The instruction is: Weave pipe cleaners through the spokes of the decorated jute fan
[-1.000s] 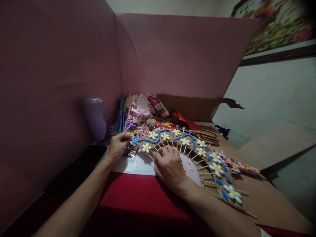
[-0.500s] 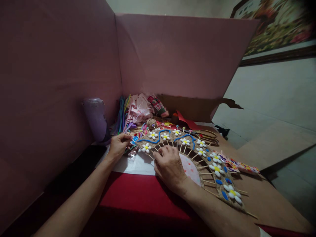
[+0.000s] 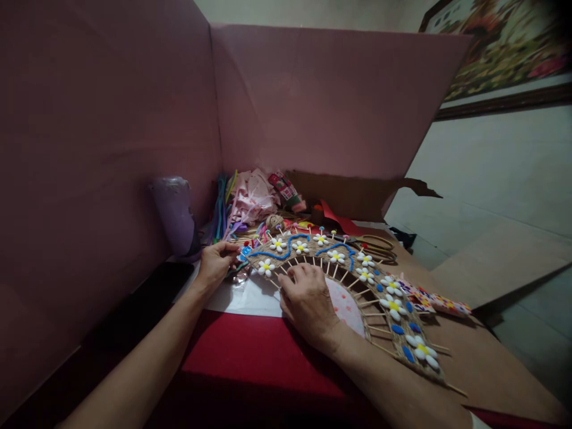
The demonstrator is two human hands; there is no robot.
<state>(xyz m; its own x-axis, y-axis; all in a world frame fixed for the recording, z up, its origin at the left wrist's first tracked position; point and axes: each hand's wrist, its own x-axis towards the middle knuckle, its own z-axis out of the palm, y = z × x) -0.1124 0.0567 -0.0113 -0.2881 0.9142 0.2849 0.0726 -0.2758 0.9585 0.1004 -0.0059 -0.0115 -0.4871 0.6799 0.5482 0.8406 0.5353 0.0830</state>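
A twine-wrapped arch (image 3: 342, 249) with thin sticks, white clay flowers, blue squiggles and blue ovals lies over the table. At its left end, my left hand (image 3: 218, 262) pinches something small beside a blue piece (image 3: 244, 252) with a red tip. My right hand (image 3: 308, 301) rests over the sticks on the arch's inner side, fingers curled; what lies under them is hidden. Just right of that hand, a pale round panel with pink spots (image 3: 346, 305) shows inside the arch.
Behind the arch are a twine ball (image 3: 274, 223), gold-handled scissors (image 3: 378, 247), crumpled pink material (image 3: 252, 196) and a printed tube (image 3: 288, 190). A purple wrapped object (image 3: 175, 217) stands at the left. Patterned material (image 3: 440, 302) lies right, on brown board (image 3: 487, 357).
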